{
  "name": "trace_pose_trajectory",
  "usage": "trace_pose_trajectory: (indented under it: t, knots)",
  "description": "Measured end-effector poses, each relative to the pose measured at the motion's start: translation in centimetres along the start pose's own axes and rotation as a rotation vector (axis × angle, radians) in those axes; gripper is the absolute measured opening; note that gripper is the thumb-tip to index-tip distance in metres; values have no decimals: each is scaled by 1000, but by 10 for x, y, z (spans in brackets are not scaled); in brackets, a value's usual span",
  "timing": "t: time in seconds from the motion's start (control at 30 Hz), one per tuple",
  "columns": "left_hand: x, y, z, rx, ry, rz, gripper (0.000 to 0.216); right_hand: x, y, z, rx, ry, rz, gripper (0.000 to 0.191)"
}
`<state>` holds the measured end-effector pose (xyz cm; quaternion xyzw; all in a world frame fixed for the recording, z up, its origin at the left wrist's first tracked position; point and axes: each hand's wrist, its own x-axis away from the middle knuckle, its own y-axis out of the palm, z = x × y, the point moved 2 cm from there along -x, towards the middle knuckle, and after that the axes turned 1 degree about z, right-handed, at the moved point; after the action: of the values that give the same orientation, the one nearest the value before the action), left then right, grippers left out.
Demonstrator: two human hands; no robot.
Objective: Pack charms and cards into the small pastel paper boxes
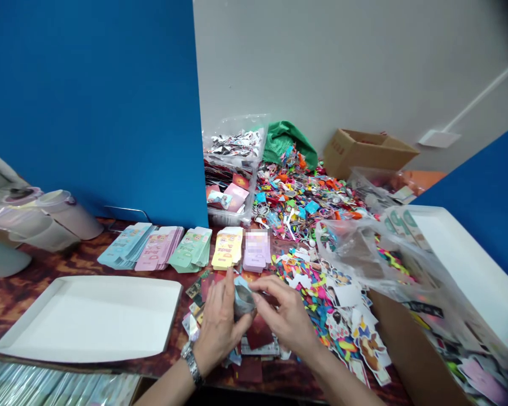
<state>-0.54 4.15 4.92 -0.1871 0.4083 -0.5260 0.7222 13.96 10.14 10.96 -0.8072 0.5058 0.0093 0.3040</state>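
Between my two hands is a small light-blue paper packet (242, 298), its open mouth facing me. My left hand (218, 317) supports it from the left, fingers straight along its side and thumb near the bottom. The fingers of my right hand (283, 313) are bent and pinch its right edge. Below the packet lie loose dark-red cards (259, 332) and other printed cards, partly covered by my hands. Just beyond stand piles of flat packets: yellow (227, 248), purple (257, 251), green (191, 249), pink (159, 248) and blue (127, 246).
A shallow white tray (97, 318) lies at the left, with a carton of wrapped packets (59, 386) before it. Heaped colourful trinkets (309, 197) and cut-out stickers (355, 321) spread rightward. Clear bins (231, 192), a cardboard box (364, 152) and a blue partition (152, 113) stand behind.
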Motion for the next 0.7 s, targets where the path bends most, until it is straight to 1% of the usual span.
trace_pose_trajectory:
  t: [0.13,0.3,0.43,0.53,0.7]
  knots:
    - [3,1,-1,-20,-35,-33,95,1,3,1,34,-19,-34,19]
    - [5,2,-3,-178,27,-24,98,4,8,-2,46,-13,-43,24]
    - [4,-1,-4,-272,39,-57,99,11,16,-1,12,38,19,21]
    - [5,-5,-5,-258,21,-82,100,20,25,4,-45,64,68,22]
    - [6,-10,-3,-209,17,-112,100,34,38,17,-214,211,120,25]
